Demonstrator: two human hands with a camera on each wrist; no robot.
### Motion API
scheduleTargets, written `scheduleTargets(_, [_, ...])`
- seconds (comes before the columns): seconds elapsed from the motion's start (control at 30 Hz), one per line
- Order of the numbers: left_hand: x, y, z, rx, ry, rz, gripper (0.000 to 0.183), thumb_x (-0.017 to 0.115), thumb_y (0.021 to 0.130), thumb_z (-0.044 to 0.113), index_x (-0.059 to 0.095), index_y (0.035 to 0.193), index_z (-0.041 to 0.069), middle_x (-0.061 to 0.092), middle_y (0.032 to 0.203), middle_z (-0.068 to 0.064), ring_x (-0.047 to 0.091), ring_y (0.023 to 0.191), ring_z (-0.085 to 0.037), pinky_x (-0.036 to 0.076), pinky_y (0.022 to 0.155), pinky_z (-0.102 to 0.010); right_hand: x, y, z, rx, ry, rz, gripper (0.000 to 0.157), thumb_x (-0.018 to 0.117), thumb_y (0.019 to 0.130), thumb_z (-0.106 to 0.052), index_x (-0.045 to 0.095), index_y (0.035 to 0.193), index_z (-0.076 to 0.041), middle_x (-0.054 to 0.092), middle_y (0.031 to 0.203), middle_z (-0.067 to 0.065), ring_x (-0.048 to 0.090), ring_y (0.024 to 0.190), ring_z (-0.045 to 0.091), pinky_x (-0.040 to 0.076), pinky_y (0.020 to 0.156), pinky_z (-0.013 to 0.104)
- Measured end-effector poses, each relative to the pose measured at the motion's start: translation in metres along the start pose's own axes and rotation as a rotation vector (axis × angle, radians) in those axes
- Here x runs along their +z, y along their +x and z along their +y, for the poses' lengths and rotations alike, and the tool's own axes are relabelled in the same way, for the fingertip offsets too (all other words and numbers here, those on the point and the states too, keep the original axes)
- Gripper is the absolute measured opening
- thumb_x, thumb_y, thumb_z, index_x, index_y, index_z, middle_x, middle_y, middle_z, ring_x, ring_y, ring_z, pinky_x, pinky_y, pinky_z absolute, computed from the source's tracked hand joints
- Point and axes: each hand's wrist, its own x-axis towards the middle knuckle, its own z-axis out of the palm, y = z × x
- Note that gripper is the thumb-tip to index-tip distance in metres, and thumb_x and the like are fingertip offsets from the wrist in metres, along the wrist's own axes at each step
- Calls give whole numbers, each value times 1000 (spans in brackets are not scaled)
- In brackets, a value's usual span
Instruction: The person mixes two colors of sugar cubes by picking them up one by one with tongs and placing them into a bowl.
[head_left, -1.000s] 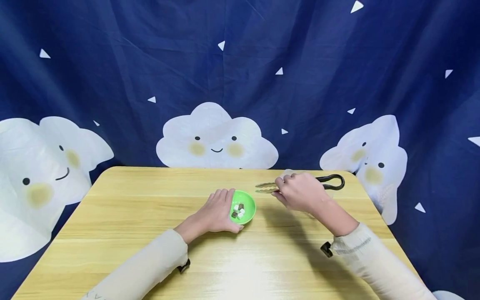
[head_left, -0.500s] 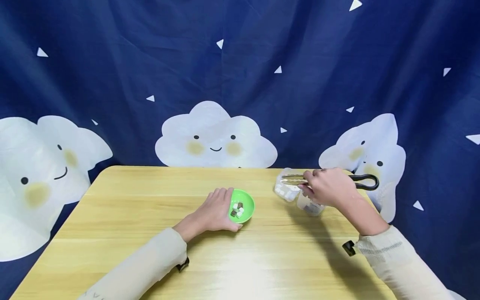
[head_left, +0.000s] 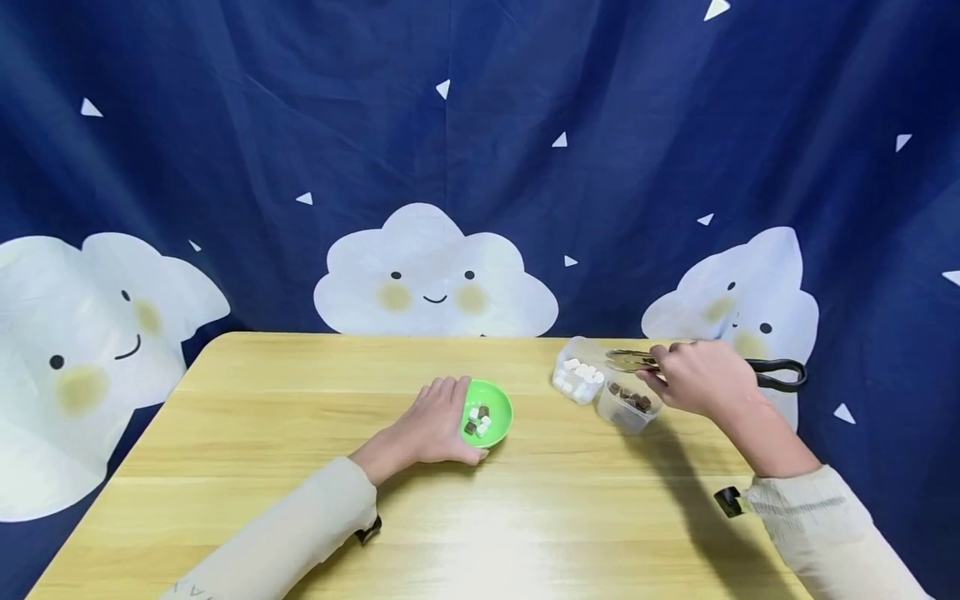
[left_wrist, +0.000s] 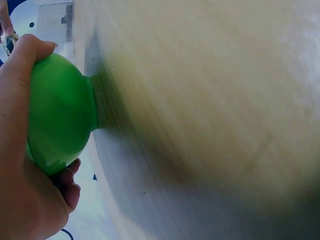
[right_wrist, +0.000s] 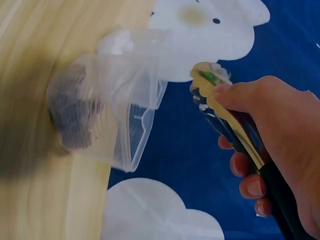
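My left hand grips the left side of a small green bowl, which stands upright on the table with several white and brown cubes inside. In the left wrist view, thumb and fingers span the bowl's outer wall. My right hand holds black-handled metal tongs above two clear plastic tubs. One tub contains white pieces; the nearer one contains brown cubes. From the right wrist, the tongs' scalloped tips appear close together, beside and above the tubs' openings.
The light wooden table has rounded far corners. Behind it hangs a dark blue curtain printed with clouds and white triangles. Both tubs stand near the far right edge, right of the bowl.
My right hand has moved right with the tongs, from near the bowl to over the tubs, uncovering both. The left hand and bowl have stayed in place.
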Motion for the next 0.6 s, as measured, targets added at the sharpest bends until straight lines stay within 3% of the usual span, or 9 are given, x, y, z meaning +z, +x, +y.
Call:
scheduleTargets(0.2, [-2,0,1,-2,-14,-6,122,79,64,69,32,153,0,53,121,-13,46,106,-25,42,93,-40,2,-9,6,50,7,-130,41,74,87,-38,53,66,-11,48,53,4,50,43,28,42,40,51])
scheduleTargets(0.43, [-1,-1,1,2,-14,-4,122,79,63,68,33,153,-1,53,121,-13,46,107,-25,42,93,-40,8,-12,9,20,12,-155,42,76,85,-38,51,62,-14,48,51,3,51,43,27,43,40,52])
scheduleTargets(0.6, [-1,0,1,-1,-7,1,121,79,63,68,33,152,-1,54,121,-13,47,107,-25,43,93,-40,9,-8,12,6,35,-247,40,78,85,-40,54,61,-17,51,52,0,52,45,24,43,40,50])
